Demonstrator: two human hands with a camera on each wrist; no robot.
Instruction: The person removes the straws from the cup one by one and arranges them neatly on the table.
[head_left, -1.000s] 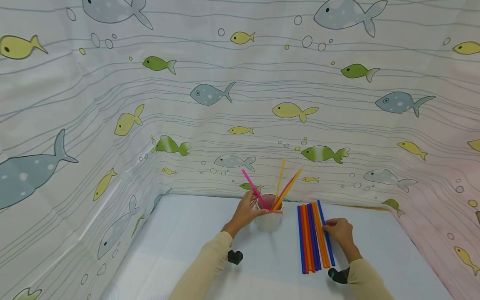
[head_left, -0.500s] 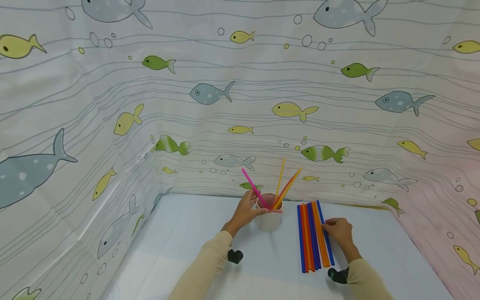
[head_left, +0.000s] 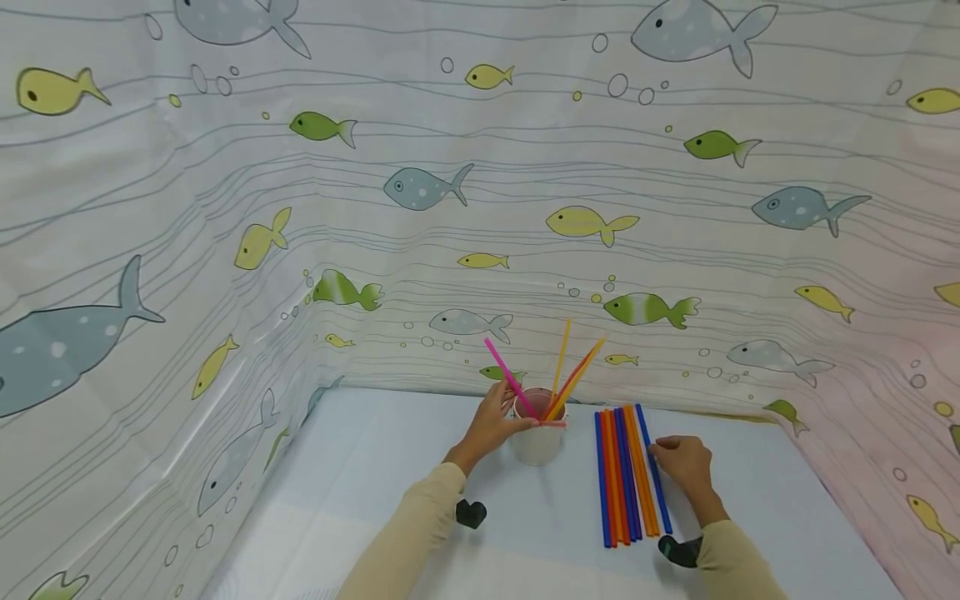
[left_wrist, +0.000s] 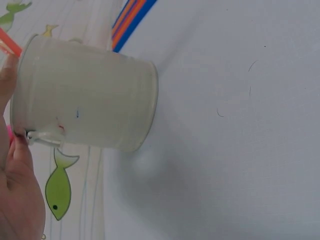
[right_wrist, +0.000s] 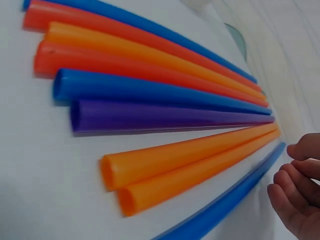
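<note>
My left hand (head_left: pixel 489 425) grips the rim of a small white bucket (head_left: pixel 537 446), thumb at the near edge, fingers on the left side. A pink straw (head_left: pixel 512 377), yellow ones and a red one lean out of the bucket. A short pinkish-red piece (head_left: pixel 552 424) lies along its near rim. On the table, a row of thick blue, red, orange and purple (right_wrist: pixel 165 116) straws lies side by side. The rightmost blue straw (head_left: pixel 654 475) is a little apart. Right beside it, my right hand (head_left: pixel 686 462) has its fingers loosely curled, with nothing visible between them.
The white table (head_left: pixel 360 500) meets a fish-print sheet (head_left: pixel 510 133) at the back and sides. The bucket stands left of the straw row. Dark wrist-camera pieces (head_left: pixel 471 514) sit below both wrists.
The rightmost blue straw has shifted slightly right, away from the orange ones. My right hand has moved slightly right too, its fingertips now at the straw's right edge. My left hand stays on the bucket.
</note>
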